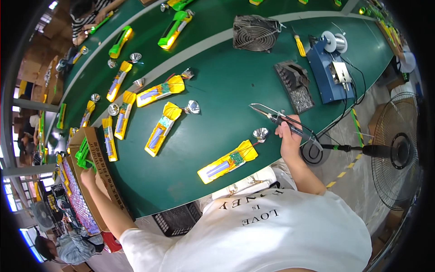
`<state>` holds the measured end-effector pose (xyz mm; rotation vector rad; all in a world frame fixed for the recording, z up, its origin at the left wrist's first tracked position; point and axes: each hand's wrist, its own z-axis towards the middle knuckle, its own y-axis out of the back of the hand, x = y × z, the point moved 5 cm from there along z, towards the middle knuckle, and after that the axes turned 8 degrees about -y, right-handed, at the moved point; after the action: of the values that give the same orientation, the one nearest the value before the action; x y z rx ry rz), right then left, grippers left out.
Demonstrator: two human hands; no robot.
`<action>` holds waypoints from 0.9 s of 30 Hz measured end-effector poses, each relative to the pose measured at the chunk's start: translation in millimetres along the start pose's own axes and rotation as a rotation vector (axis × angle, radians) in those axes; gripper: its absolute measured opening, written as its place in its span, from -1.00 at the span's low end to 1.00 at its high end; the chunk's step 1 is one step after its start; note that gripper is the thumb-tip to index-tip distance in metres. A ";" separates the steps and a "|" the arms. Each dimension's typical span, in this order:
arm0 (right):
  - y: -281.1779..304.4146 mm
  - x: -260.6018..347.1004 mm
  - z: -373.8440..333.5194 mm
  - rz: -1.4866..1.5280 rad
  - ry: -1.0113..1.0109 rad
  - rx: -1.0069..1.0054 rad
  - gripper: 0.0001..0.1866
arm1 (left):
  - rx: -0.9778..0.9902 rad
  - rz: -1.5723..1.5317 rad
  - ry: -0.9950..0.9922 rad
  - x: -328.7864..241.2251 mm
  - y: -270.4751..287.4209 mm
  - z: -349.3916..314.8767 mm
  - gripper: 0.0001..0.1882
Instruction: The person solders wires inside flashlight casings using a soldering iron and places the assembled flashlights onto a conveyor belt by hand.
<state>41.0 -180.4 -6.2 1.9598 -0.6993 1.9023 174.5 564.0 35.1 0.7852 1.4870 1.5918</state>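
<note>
My left hand [89, 176] reaches over the cardboard box at the left edge, closed on a green plastic casing part [83, 154]; its fingertips are partly hidden. In my right hand [291, 131] is a soldering iron [275, 119] with a thin feed tube along it, its tip pointing left above the table. Before me lies an open yellow flashlight body [229, 162] with a blue battery cell and a green circuit board. Wires join it to a silver reflector [260, 134]. Neither hand touches this body.
Several similar yellow flashlight bodies [163, 129] lie to the left on the green table [226, 95]. A black fan [256, 33], a dark soldering stand [294, 86], a yellow-handled screwdriver [299, 45] and a blue solder feeder [328, 75] stand at the back right. The cardboard box [100, 170] borders the left.
</note>
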 end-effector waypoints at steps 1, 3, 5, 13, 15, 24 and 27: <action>-1.8 0.2 0.6 0.015 -0.011 0.024 -0.91 | -0.111 -0.006 -0.086 8.6 17.6 -16.8 -0.72; -1.4 0.2 1.5 0.005 -0.016 0.027 -0.91 | -0.395 0.013 -0.168 -3.9 55.1 -71.4 -0.73; -4.6 0.4 3.1 0.009 -0.021 0.017 -0.91 | -0.439 0.028 -0.076 2.8 79.9 -121.5 -0.71; -1.0 1.1 6.0 0.153 0.011 -0.014 -0.89 | -0.365 -0.745 -0.189 -154.9 93.7 -280.3 -0.87; 2.0 -3.0 5.9 0.162 0.021 -0.010 -0.89 | -0.218 -0.797 -0.362 -213.7 69.7 -284.9 -0.88; -0.7 -4.3 2.1 0.225 -0.018 0.025 -0.91 | 0.247 -0.739 -1.071 -354.4 5.6 -290.6 -0.87; 3.1 -1.0 5.2 0.255 -0.024 -0.008 -0.90 | 0.200 -0.643 -1.219 -373.0 13.2 -298.7 -0.87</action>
<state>43.7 -185.7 -7.9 1.9712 -1.0050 2.0160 95.6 92.6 44.0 0.9765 0.8073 0.2906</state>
